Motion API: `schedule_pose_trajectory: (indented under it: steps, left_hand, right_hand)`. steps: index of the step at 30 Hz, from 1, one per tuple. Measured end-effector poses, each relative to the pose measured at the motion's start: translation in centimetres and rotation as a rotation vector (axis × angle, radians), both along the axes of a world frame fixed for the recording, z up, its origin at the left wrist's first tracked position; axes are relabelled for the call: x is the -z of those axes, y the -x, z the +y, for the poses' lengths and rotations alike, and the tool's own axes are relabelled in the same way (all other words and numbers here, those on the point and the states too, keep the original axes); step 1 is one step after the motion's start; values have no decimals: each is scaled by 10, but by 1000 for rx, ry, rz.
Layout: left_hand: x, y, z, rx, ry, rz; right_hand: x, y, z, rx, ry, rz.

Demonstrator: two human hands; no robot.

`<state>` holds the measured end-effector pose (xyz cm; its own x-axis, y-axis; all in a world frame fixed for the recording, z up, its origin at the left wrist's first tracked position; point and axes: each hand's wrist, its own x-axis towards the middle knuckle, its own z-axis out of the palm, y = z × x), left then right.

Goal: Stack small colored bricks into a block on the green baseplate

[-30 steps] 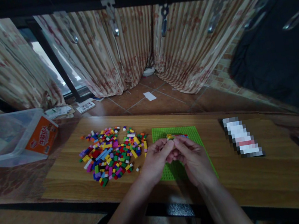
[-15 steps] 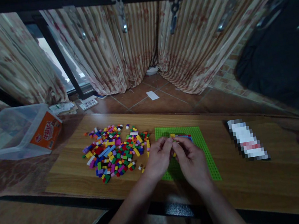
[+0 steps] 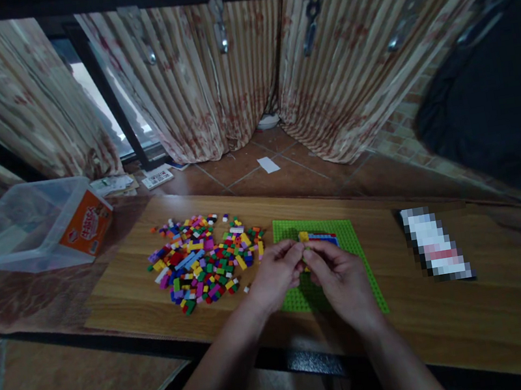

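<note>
Over the green studded baseplate (image 3: 362, 271), my left hand (image 3: 278, 276) and my right hand (image 3: 341, 278) meet, thumbs and fingertips pinched together. Whatever lies between the fingertips is too small and hidden to make out. Just behind the fingers, a blue, red and yellow brick build (image 3: 322, 236) stands on the plate, partly covered by my right hand. A spread of loose coloured toy bricks (image 3: 205, 256) lies left of my left hand.
Both arms reach across the wooden table (image 3: 423, 321). A clear plastic box (image 3: 12, 224) with an orange label stands at the far left. On the right lies a blurred-out packet or sheet (image 3: 433, 245). Striped curtains (image 3: 233, 87) hang behind, and metal clips (image 3: 221, 36) dangle overhead.
The whole view has shifted slightly, so things appear a little farther right. My hands stay pinched together over the baseplate, and a bit more of the brick build shows behind them.
</note>
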<state>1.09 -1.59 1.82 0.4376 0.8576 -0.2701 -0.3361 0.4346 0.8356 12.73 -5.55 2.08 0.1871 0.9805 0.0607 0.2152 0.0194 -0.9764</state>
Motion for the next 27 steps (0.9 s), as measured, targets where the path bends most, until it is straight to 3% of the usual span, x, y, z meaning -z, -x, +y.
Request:
schedule_pose_trajectory:
  steps: [10,16,20,27]
  left_hand:
    - [0,0,-1,-11,-3,-3]
    - [0,-6,-1,-167,-18,54]
    - [-3,-6,1,-213,65,39]
    - [-5,-1,3,-144,174,-93]
  right_hand:
    - [5,-1,0,22,13,90]
    - [6,8,2,33,-65,46]
    - [4,12,2,31,-63,-24]
    - [3,9,1,49,-60,1]
